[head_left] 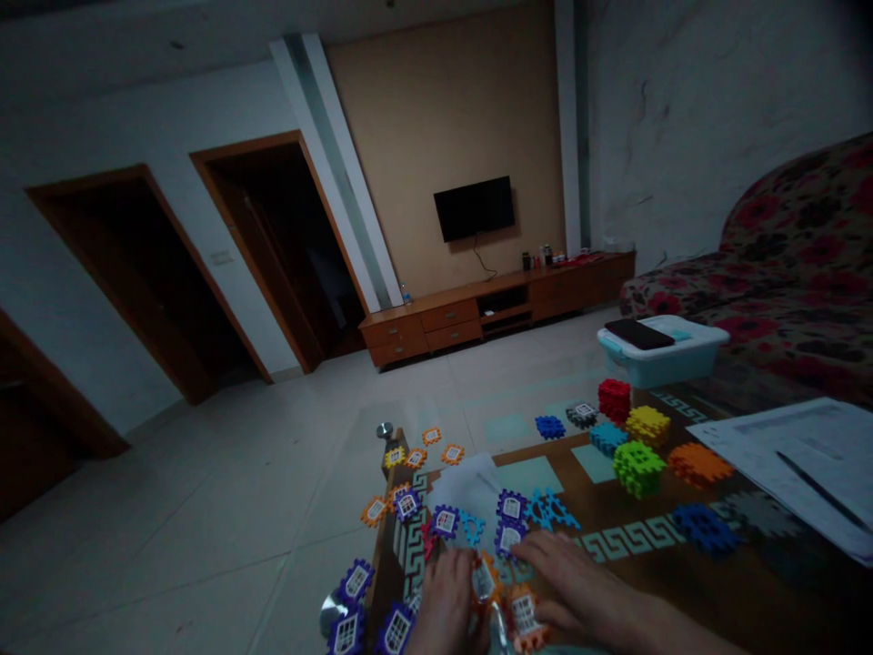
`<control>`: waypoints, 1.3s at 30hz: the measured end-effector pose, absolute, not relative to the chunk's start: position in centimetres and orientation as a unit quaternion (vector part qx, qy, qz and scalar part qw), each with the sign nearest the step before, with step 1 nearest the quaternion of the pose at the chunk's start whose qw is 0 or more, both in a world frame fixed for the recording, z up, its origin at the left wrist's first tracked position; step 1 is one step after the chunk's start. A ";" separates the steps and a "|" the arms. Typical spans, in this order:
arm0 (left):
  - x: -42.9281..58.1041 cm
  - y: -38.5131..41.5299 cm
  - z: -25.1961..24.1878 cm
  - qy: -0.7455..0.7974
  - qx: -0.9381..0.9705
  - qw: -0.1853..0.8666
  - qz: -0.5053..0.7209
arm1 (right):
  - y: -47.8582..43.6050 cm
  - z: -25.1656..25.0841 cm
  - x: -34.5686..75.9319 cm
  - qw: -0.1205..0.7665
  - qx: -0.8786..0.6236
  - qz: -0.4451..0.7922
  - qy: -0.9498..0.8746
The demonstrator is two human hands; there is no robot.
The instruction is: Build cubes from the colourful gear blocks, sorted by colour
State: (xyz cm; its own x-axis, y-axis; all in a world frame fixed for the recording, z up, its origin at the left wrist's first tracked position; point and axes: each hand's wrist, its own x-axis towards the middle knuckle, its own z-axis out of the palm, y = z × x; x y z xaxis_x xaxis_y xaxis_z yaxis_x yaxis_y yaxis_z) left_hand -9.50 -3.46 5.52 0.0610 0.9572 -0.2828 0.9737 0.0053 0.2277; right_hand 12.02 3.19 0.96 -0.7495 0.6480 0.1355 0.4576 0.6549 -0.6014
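Note:
My left hand (446, 596) is low in the middle of the glass table, its fingers curled down together. What they hold, if anything, is hidden. An orange plastic building tile (485, 577) with a window pattern lies right beside those fingers. My right hand (579, 578) reaches in from the right, fingers stretched out and thumb apart. Its fingertips are at the edge of a purple window tile (509, 537), and the thumb is by another orange tile (524, 614). Light blue tiles (551, 509) and a second purple tile (446, 521) lie just beyond my hands.
Toward the right stand stacks of notched tiles: green (637, 468), orange (700, 464), yellow (647, 424) and red (615, 400). Papers (811, 455) with a pen (822, 487) lie at far right. Behind is a lidded teal box (672, 366) with a black phone (639, 334) on top.

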 end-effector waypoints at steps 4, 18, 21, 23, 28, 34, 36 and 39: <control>-6.0 -2.7 2.8 0.661 0.711 0.232 -0.059 | 4.7 -1.0 14.2 0.215 -0.362 0.287 -0.860; -17.5 1.9 4.4 0.800 0.599 0.018 -0.009 | 14.8 1.8 3.5 0.132 -0.384 0.220 -0.887; -23.0 4.3 3.0 0.853 0.522 0.009 -0.009 | 17.1 2.0 -1.5 0.135 -0.440 0.198 -0.865; -25.7 5.4 1.9 0.860 0.510 0.022 -0.014 | 18.2 2.2 -4.1 0.133 -0.471 0.189 -0.851; -28.3 6.0 0.5 0.835 0.548 0.042 -0.002 | 19.2 2.8 -6.3 0.110 -0.478 0.171 -0.854; -27.7 4.8 0.9 0.836 0.546 0.046 0.024 | 17.5 3.7 -3.7 0.074 -0.441 0.138 -0.884; -27.4 4.2 1.3 0.832 0.551 0.048 0.039 | 16.4 4.2 -2.3 0.067 -0.424 0.133 -0.893; -26.5 3.0 2.0 0.820 0.568 0.047 0.062 | 14.4 4.8 0.8 0.067 -0.380 0.138 -0.912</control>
State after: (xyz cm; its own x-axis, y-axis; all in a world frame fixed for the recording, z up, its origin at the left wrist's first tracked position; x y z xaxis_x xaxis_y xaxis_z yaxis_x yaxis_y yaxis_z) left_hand -26.48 2.99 2.04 -0.3512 0.9363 -0.0077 0.9245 0.3481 0.1552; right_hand 0.78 14.36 4.77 -0.7022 0.7117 0.0180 0.6744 0.6731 -0.3034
